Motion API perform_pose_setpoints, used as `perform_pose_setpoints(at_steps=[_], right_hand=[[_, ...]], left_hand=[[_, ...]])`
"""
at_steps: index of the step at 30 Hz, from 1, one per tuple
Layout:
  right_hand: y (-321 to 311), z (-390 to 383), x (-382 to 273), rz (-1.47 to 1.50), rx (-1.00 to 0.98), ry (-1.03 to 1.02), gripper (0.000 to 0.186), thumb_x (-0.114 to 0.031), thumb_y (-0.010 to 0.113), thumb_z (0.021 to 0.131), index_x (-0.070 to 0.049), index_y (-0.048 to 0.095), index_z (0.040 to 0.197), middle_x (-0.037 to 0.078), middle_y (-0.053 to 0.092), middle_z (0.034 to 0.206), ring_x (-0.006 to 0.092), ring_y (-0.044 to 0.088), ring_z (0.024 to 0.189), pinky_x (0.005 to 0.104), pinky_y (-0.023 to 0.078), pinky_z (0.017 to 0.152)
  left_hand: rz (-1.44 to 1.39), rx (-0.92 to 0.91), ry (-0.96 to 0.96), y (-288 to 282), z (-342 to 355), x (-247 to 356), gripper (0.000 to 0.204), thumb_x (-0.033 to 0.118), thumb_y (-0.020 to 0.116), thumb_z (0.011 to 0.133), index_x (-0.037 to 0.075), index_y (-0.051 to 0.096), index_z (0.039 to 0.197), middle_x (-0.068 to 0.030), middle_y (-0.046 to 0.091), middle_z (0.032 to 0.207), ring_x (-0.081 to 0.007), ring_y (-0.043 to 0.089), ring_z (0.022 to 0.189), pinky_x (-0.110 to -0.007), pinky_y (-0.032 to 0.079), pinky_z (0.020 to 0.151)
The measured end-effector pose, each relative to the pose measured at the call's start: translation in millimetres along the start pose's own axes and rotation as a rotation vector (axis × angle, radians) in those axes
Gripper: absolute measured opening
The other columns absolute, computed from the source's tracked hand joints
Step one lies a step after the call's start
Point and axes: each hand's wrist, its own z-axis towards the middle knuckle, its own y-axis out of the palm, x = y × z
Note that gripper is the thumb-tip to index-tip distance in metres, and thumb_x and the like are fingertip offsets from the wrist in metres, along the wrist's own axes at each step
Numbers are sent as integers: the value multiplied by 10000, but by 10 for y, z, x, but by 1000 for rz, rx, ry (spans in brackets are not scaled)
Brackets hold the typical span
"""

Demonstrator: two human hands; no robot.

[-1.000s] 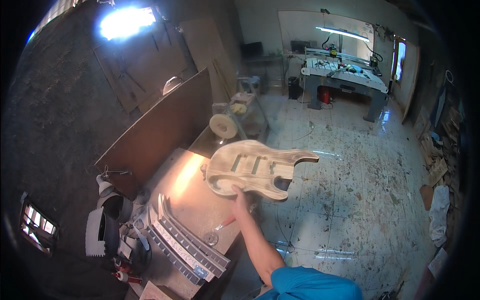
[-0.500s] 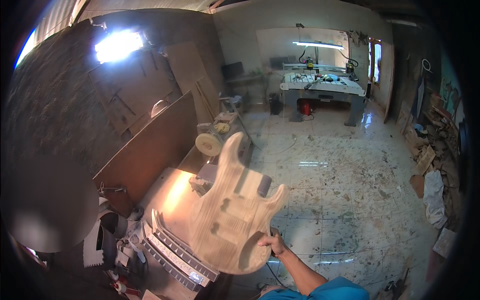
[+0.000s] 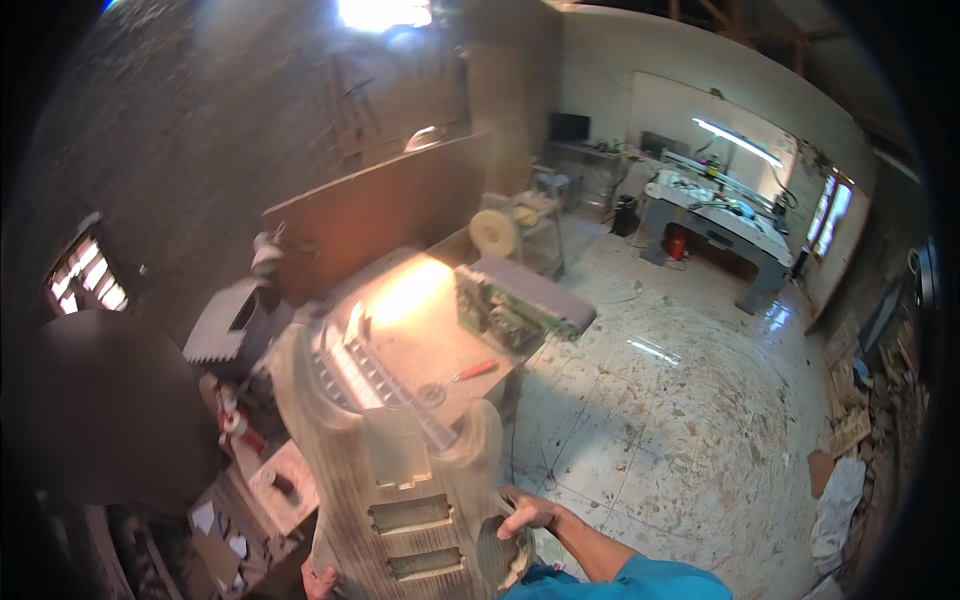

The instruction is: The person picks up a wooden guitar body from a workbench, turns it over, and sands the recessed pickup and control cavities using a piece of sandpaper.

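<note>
Pale wood shows on the guitar body: holes are cut, nothing fitted yet. The right hand grips its right edge; the left hand, mostly hidden, holds its left.

Pale striped-grain wooden guitar body: bare wood, matt, smooth-looking face. Tan flat wood-look counter: smooth, bright glare at far end. Tall brown rectangular wood-look board: smooth, faint sheen. Long grey-purple flat belt: matt, slightly rough look. Slim red plastic-looking tool handle: smooth. White stained square-tiled floor: glossy, reflects light. Dark grey-brown wall: matt, rough. Blue sleeve: matt cloth. White crumpled sack: cloth or plastic, can't tell.
</note>
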Motion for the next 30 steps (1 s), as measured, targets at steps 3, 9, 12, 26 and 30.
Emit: perform_pose_setpoints(at_steps=[3,9,12,26,30], right_hand=[[257,343,60,-166,-183,30,718,-139,884,685,36,592,1317,87,690,1154,189,634,1010,328,524,859],[1110,818,-21,-205,-313,21,746,-304,854,786,43,566,1380,114,662,1261,194,601,1172,343,463,1026],[1245,1046,111,-196,-304,113,700,-298,808,818,34,574,1388,91,664,1255,183,607,1139,320,458,1002],[1228,1434,805,-158,-188,241,504,-342,670,994,-3,620,1363,29,685,1171,116,622,1039,271,473,940],[1249,1297,883,-166,-32,205,533,-343,664,997,-28,591,1420,31,680,1227,124,619,1076,273,466,959]], left_hand=[[-68,165,189,-267,-600,28,841,374,845,676,-90,561,1318,-218,657,1245,-306,651,1117,-434,487,1025],[77,329,62,-743,-1497,15,614,273,789,781,-40,622,1282,-102,699,1149,-193,653,1029,-341,501,929],[-68,435,97,-537,-1699,-17,537,250,742,865,-57,623,1288,-110,698,1185,-183,658,1037,-326,507,922],[-239,510,-15,-822,-1630,-610,422,211,531,1058,-78,574,1363,-135,677,1272,-188,675,1100,-305,525,959],[-222,511,-11,-979,-1500,-791,450,269,522,1069,-65,575,1366,-140,682,1280,-189,694,1090,-318,544,953]])
